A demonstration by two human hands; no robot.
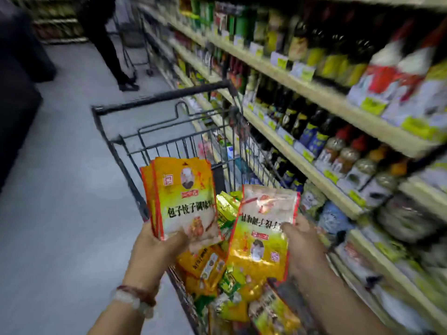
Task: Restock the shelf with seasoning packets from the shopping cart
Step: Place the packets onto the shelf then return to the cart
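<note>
Dim, even overhead light is filling the aisle — no hard shadows are forming on the floor (60, 189). Motion blur is smearing the shelves (314, 93), worsening toward the right edge, where wide-angle distortion is bending lines. Glare is washing out the upside-down packet (266, 228) — its print is staying barely legible.

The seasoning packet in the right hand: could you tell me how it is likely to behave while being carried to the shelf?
The packet in the right hand looks like a thin, glossy pouch, so it is probably light and somewhat floppy. The shiny film may be slippery, especially held at one edge. The left hand holds a small stack upright, which suggests the pouches keep some stiffness.
</note>
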